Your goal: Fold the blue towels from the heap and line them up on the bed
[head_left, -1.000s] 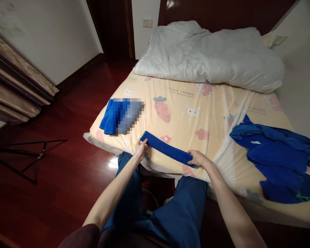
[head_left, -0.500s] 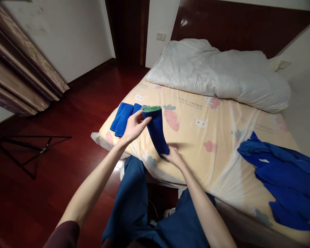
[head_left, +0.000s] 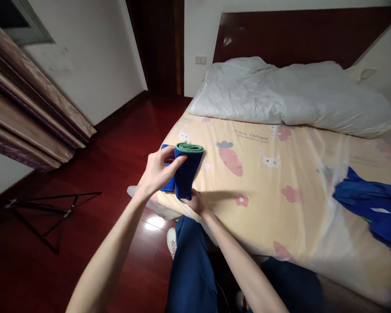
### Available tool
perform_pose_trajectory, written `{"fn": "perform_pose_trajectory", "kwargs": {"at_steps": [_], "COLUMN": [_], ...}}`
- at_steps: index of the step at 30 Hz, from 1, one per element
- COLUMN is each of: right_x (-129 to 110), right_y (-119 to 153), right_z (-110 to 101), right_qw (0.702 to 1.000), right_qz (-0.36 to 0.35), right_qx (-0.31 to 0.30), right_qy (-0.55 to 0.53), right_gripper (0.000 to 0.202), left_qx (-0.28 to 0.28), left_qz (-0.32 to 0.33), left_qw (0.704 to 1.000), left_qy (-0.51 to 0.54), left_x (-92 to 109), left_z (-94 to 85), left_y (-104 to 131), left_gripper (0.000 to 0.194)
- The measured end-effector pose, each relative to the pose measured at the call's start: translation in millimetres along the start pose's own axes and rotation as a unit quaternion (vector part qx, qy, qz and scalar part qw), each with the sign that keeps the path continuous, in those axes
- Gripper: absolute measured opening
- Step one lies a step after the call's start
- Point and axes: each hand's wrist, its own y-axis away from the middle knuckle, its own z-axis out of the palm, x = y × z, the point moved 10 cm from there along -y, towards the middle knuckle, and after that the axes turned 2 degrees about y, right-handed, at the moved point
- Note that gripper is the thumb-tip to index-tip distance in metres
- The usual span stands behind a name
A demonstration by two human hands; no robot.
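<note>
A folded blue cloth with green edging (head_left: 186, 174) is held upright above the near left part of the bed. Pinching its top left edge is my left hand (head_left: 159, 170), thumb in front. My right hand (head_left: 195, 202) grips the bottom end of the same cloth, its fingers partly hidden. Just behind the held cloth, other folded blue cloth (head_left: 167, 184) lies at the bed's left edge, mostly covered by my left hand and the held cloth. Loose blue cloth (head_left: 381, 208) with a small white label lies crumpled on the right of the bed.
The bed (head_left: 260, 221) has a yellow printed sheet, with a pale quilt (head_left: 289, 93) heaped by the dark headboard (head_left: 280, 37). A black tripod base (head_left: 65, 213) stands on the red floor at left, below a curtain (head_left: 29, 108).
Both hands have carried the folded cloth leftward, in front of the other folded cloth. It hangs more upright. The view has shifted to the left.
</note>
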Motion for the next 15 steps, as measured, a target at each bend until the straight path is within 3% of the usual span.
{"fn": "perform_pose_trajectory", "kwargs": {"at_steps": [5, 9, 11, 13, 15], "right_x": [6.8, 10.0, 11.7, 13.3, 15.5], "right_y": [-0.4, 0.0, 5.6, 18.0, 37.7], "right_z": [11.0, 9.8, 6.3, -3.1, -16.0], "right_qw": [1.000, 1.000, 0.999, 0.997, 0.991], "right_qz": [0.006, 0.022, 0.035, 0.043, 0.045], "right_qx": [0.014, 0.013, 0.021, 0.060, 0.120], "right_qy": [0.001, 0.014, 0.010, -0.019, -0.050], "right_gripper": [0.010, 0.013, 0.020, 0.036, 0.053], "left_qx": [-0.002, -0.004, 0.044, 0.133, 0.177], "left_qz": [-0.007, -0.002, 0.010, 0.034, 0.078], "left_qw": [1.000, 0.999, 0.997, 0.985, 0.964], "left_qy": [-0.021, -0.035, -0.055, -0.106, -0.183], "left_x": [-17.0, -32.3, -35.9, -33.5, -26.8], "left_z": [-5.7, -3.2, -8.1, -15.7, -5.2], "left_y": [3.4, -6.9, -16.2, -18.6, -10.8], "left_gripper": [0.035, 0.038, 0.046, 0.063, 0.074]}}
